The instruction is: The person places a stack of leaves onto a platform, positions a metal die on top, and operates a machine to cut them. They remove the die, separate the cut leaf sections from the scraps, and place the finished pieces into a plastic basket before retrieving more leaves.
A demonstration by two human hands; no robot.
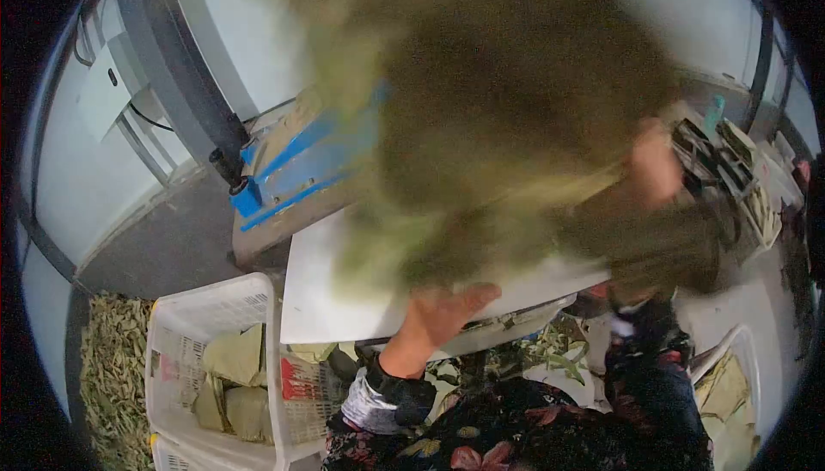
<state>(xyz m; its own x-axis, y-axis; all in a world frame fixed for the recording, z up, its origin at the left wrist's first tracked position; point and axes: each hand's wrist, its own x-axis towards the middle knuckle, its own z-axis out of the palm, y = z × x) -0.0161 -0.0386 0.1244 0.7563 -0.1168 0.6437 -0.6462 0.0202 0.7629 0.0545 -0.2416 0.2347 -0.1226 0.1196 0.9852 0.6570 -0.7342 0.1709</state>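
A large blurred mass of green-brown leaves (516,84) fills the upper middle of the view, above a white board (318,282). At the board's near edge, my left hand (438,321) lies against the lower side of the leaves, its thumb pointing right; its fingertips are hidden. My right hand (655,166) is raised at the right side of the mass, smeared by motion, and its grip cannot be made out. A dark blurred shape hangs just below it.
A blue metal tool (301,179) lies on a wooden surface behind the board. White baskets holding folded leaves stand at the lower left (271,368) and lower right (746,342). Loose leaves (116,376) heap at far left. Stacked items (730,162) are at right.
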